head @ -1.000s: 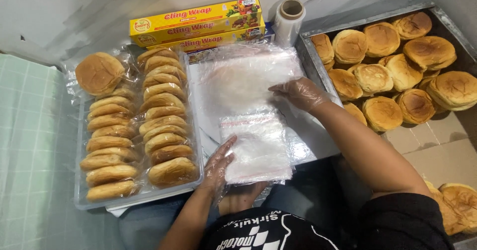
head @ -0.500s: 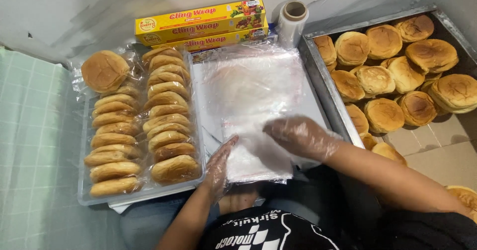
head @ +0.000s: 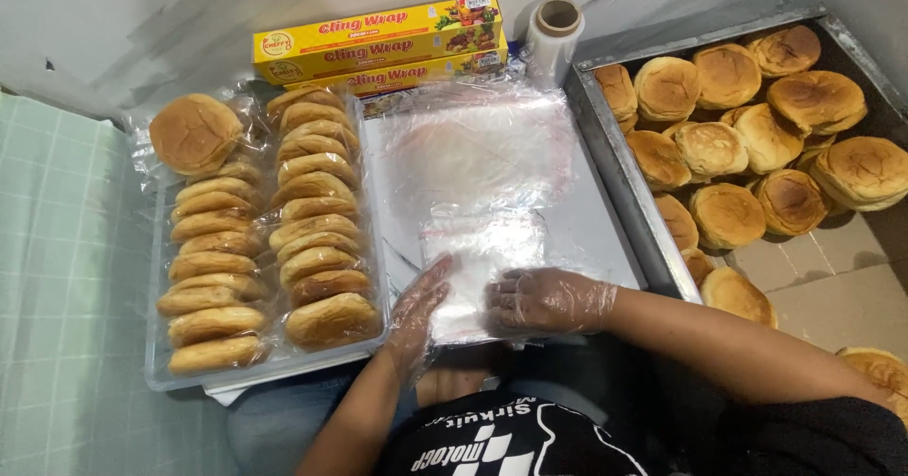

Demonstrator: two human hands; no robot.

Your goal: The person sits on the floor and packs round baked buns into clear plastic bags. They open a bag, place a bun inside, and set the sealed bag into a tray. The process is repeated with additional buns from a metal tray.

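Observation:
Both my hands wear thin clear plastic gloves. My left hand point(head: 421, 308) rests on the near left edge of a stack of small clear plastic bags point(head: 482, 249) lying on a metal tray point(head: 586, 240). My right hand point(head: 549, 300) presses fingers down on the near right part of the same bags. Farther back on the tray lies a spread sheet of clear cling film point(head: 478, 150).
At left a tray point(head: 161, 367) holds two rows of wrapped buns point(head: 312, 221). At right a deep metal pan point(head: 615, 169) holds several unwrapped buns point(head: 728, 216). Two yellow cling wrap boxes point(head: 374, 41) and a film roll point(head: 553, 36) stand at the back by the wall.
My right hand came back from the far middle of the cling film to the near edge of the bag stack. My left hand stayed by the bags.

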